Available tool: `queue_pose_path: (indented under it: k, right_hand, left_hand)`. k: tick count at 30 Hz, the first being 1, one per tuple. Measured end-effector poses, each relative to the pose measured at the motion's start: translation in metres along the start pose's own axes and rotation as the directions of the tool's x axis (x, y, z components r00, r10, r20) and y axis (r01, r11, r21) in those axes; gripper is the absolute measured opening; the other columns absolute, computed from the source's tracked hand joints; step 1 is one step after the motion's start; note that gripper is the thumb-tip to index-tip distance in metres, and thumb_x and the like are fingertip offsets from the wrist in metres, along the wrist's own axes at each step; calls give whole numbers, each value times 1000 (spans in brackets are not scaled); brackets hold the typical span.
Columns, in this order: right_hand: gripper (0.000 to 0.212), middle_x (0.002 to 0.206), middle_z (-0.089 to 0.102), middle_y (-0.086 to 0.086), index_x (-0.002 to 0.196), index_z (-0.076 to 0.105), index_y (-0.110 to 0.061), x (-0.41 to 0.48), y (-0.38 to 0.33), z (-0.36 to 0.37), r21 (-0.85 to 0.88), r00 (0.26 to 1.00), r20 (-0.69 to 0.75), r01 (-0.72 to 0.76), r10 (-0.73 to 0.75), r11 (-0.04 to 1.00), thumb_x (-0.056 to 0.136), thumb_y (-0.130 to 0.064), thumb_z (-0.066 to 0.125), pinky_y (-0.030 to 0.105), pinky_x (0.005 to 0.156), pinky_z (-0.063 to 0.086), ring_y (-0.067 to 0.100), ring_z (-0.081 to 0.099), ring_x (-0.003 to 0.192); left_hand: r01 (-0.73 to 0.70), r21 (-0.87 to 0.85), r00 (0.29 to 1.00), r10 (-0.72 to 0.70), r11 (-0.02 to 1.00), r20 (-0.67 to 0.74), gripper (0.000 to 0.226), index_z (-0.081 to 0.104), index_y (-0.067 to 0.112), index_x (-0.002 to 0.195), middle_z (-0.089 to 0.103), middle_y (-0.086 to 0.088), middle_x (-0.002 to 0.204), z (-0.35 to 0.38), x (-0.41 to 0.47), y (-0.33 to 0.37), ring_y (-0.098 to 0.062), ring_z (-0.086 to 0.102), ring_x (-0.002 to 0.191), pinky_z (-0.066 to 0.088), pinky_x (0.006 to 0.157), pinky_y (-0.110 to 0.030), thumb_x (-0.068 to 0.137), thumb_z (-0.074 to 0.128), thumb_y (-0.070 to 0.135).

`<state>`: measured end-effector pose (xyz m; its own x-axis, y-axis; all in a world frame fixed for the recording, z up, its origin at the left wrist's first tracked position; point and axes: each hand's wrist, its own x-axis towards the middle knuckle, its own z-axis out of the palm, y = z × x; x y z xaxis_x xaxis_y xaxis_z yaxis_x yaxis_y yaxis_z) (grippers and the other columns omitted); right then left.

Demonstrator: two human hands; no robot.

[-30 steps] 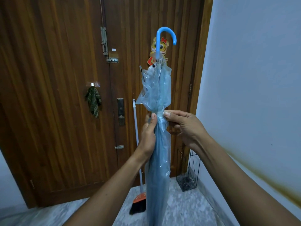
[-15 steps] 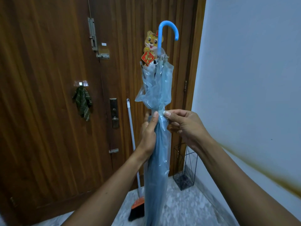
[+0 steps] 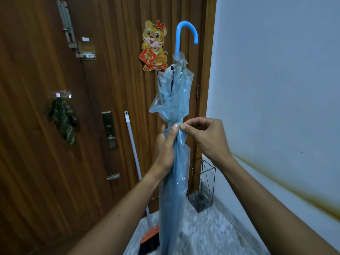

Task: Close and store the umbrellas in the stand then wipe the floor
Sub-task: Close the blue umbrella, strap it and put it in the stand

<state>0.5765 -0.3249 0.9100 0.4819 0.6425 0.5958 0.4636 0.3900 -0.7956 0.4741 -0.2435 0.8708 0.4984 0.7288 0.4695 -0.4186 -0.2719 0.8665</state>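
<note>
Against the white wall, in the corner by the brown wooden door (image 3: 46, 162), stands a black wire umbrella stand (image 3: 203, 186) on the speckled stone floor (image 3: 202, 232), and nothing can be seen inside it. Held upright before the door, the folded pale-blue translucent plastic umbrella (image 3: 173, 162) has its long axis vertical, curved blue handle (image 3: 185, 34) uppermost and tip down below the frame. The left hand (image 3: 164, 150) wraps closed around its gathered middle, while the right hand (image 3: 204, 137) pinches the plastic there between thumb and fingers (image 3: 184, 128).
</note>
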Motion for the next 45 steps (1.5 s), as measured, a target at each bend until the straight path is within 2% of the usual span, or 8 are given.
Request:
queue_pose_path:
  k: [4, 8, 11, 15, 21, 26, 38, 45]
  right_hand:
    - [7, 77, 74, -3, 83, 77, -14, 44, 33, -18, -107, 999, 41, 26, -22, 994, 88, -19, 76, 25, 68, 60, 8, 71, 72]
    - [10, 80, 74, 3, 83, 74, -13, 101, 74, -48, -120, 996, 90, 10, 0, 993, 91, -18, 71, 39, 75, 61, 21, 71, 79]
    - [11, 87, 73, 18, 88, 73, -1, 147, 101, -76, -14, 986, 156, -48, 50, 999, 92, -11, 70, 37, 78, 60, 28, 69, 78]
    - [13, 81, 69, 11, 95, 71, 6, 194, 137, -106, 250, 924, 321, -292, 206, 923, 90, -7, 70, 21, 69, 54, 11, 64, 68]
    - [11, 81, 71, 10, 89, 71, -1, 223, 183, -112, 394, 882, 364, -437, 299, 809, 83, -11, 72, 29, 74, 54, 13, 67, 67]
    - [29, 87, 69, 14, 96, 70, 4, 241, 200, -112, 425, 874, 360, -466, 327, 776, 76, -17, 75, 33, 77, 50, 16, 64, 69]
    - [11, 84, 72, 8, 83, 62, -6, 285, 213, -106, 473, 839, 434, -522, 328, 710, 79, -11, 71, 31, 66, 59, 18, 70, 73]
    - [39, 102, 73, 13, 115, 66, 2, 297, 227, -88, 457, 861, 412, -478, 298, 750, 78, -8, 73, 39, 84, 62, 25, 71, 89]
  left_hand:
    - [-16, 12, 1000, 16, 1000, -8, 37, 54, 18, 133, 71, -15, 110, 23, 42, -24, -28, 70, 91, 58, 75, -34, 103, 46, 37]
    - [-9, -33, 1000, 9, 999, 6, 38, 54, 12, 133, 69, -16, 118, 54, 98, -54, -31, 68, 107, 57, 90, -40, 104, 43, 34]
    - [6, -64, 1000, -5, 998, 18, 41, 53, 6, 134, 65, -22, 123, 77, 143, -77, -29, 66, 107, 57, 87, -33, 106, 38, 32]
    - [1, -72, 999, 1, 997, 36, 46, 55, 3, 131, 64, -23, 116, 101, 187, -106, -26, 63, 101, 55, 83, -30, 105, 36, 36]
    - [35, -81, 998, -30, 996, 58, 48, 54, 0, 129, 65, -17, 114, 113, 221, -136, -24, 63, 106, 53, 92, -34, 105, 34, 36]
    - [22, -84, 998, -17, 996, 55, 46, 55, -1, 125, 65, -13, 108, 116, 243, -151, -19, 64, 101, 54, 88, -29, 106, 32, 33]
    - [61, -123, 983, -38, 991, 180, 45, 61, 7, 119, 71, -4, 99, 109, 287, -150, -9, 67, 88, 53, 77, -20, 104, 28, 34]
    - [124, -97, 959, -94, 987, 268, 47, 64, 11, 119, 71, -6, 98, 83, 305, -156, -14, 67, 90, 55, 81, -23, 104, 33, 43]
